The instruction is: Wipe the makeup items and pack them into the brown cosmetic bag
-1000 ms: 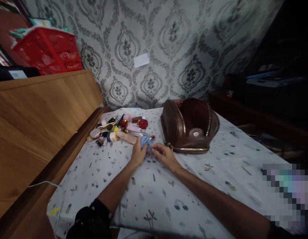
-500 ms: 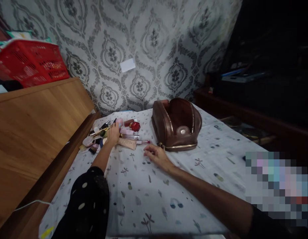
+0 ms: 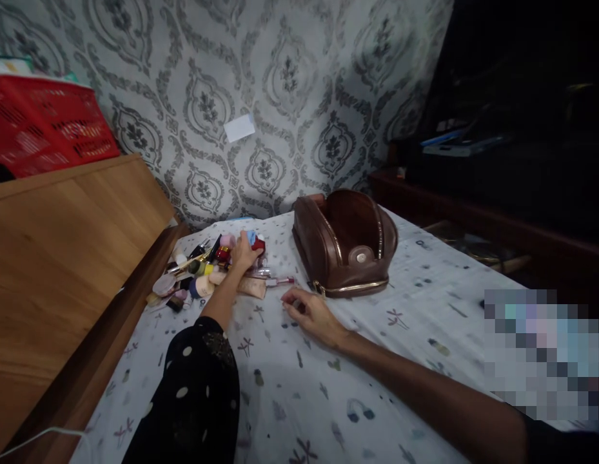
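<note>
My left hand point(image 3: 244, 253) reaches into a spread of cosmetics, its fingers closed on a small light-blue item point(image 3: 251, 236) whose kind I cannot make out. A dark red item point(image 3: 258, 245) lies right beside those fingers. Under and around the wrist are a beige squeeze tube point(image 3: 252, 287), a bottle with a dark blue cap point(image 3: 202, 285) and a slim clear tube with a red end point(image 3: 280, 281). My right hand point(image 3: 313, 314) rests on the cloth, fingers loosely curled and apart, holding nothing. Just beyond it stands a brown toiletry bag point(image 3: 345, 264), unzipped, its dark interior showing.
A patterned white cloth point(image 3: 289, 386) covers the surface. Along the left runs a wooden panel point(image 3: 71, 258) with a red basket point(image 3: 52, 122) above it. A papered wall point(image 3: 260, 77) closes off the back. Dark furniture point(image 3: 473, 206) stands at right, near a pixelated patch.
My left hand has moved right across the cosmetics, with the light-blue item at its fingertips. The right hand stays near the bag. The view has shifted slightly.
</note>
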`<state>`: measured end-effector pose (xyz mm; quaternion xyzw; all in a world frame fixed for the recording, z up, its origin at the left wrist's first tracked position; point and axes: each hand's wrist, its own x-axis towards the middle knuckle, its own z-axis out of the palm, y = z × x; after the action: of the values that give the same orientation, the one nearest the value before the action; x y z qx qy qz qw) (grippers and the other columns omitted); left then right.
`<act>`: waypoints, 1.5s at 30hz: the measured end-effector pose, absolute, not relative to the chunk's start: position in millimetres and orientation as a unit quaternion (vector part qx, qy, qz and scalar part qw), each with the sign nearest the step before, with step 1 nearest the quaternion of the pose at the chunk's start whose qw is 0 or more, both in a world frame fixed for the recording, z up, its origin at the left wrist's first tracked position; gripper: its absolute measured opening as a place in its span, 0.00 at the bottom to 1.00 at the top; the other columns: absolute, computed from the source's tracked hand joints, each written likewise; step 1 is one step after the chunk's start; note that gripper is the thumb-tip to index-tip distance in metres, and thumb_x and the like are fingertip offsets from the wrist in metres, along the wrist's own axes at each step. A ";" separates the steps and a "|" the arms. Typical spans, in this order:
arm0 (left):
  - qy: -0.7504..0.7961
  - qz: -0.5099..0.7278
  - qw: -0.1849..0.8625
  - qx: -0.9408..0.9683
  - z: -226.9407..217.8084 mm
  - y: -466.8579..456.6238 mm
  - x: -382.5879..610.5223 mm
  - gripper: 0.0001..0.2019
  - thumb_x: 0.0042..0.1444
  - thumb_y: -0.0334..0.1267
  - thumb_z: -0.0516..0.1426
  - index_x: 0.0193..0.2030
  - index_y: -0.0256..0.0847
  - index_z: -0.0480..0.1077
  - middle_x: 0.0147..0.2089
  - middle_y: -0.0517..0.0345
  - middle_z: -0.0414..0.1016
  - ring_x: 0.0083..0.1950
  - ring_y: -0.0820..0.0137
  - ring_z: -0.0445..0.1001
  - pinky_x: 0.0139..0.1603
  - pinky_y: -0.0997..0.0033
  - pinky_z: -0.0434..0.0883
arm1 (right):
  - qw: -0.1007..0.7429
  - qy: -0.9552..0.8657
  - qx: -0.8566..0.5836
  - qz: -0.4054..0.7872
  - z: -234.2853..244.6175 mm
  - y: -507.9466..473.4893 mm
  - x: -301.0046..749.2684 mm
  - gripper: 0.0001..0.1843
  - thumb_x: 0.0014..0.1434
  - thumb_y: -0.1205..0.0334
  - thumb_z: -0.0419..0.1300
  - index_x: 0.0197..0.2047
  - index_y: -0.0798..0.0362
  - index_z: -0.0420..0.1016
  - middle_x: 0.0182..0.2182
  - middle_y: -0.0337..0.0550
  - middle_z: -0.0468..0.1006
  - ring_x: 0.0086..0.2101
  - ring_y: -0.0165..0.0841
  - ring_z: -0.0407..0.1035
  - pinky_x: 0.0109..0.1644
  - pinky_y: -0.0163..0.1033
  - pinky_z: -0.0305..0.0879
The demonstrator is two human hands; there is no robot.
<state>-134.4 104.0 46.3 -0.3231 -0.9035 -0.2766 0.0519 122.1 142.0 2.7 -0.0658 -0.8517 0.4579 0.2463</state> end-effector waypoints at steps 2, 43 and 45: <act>-0.889 -0.326 0.061 -0.316 49.3 91.8 -141.3 0.28 0.49 0.40 0.67 0.53 0.41 0.59 0.52 0.43 0.74 0.55 0.53 0.74 0.53 0.57 0.69 | 0.267 -0.877 -0.041 0.398 3.0 137.3 124.2 0.10 0.62 0.65 0.54 0.42 0.55 0.75 0.37 0.45 0.79 0.36 0.34 0.71 0.43 0.40 0.69; -0.755 -0.531 0.010 -0.384 12.2 -28.3 -76.6 0.29 0.46 0.48 0.66 0.50 0.41 0.59 0.45 0.54 0.70 0.46 0.62 0.73 0.53 0.56 0.71 | 0.236 -0.918 -0.029 0.316 14.4 125.1 32.1 0.22 0.72 0.61 0.44 0.63 0.55 0.68 0.62 0.51 0.70 0.62 0.35 0.62 0.68 0.45 0.57; -0.757 -0.531 0.008 -0.380 14.2 -28.2 -70.6 0.27 0.48 0.49 0.65 0.50 0.42 0.60 0.44 0.53 0.70 0.45 0.62 0.73 0.52 0.57 0.71 | 0.219 -0.912 -0.028 0.346 13.5 114.3 47.9 0.22 0.71 0.58 0.48 0.63 0.58 0.66 0.58 0.52 0.74 0.57 0.36 0.68 0.63 0.43 0.63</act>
<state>-70.6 -28.2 14.2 -0.3799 -0.7574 -0.5310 0.0083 47.9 114.3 13.5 -0.0277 -0.9119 0.3458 0.2194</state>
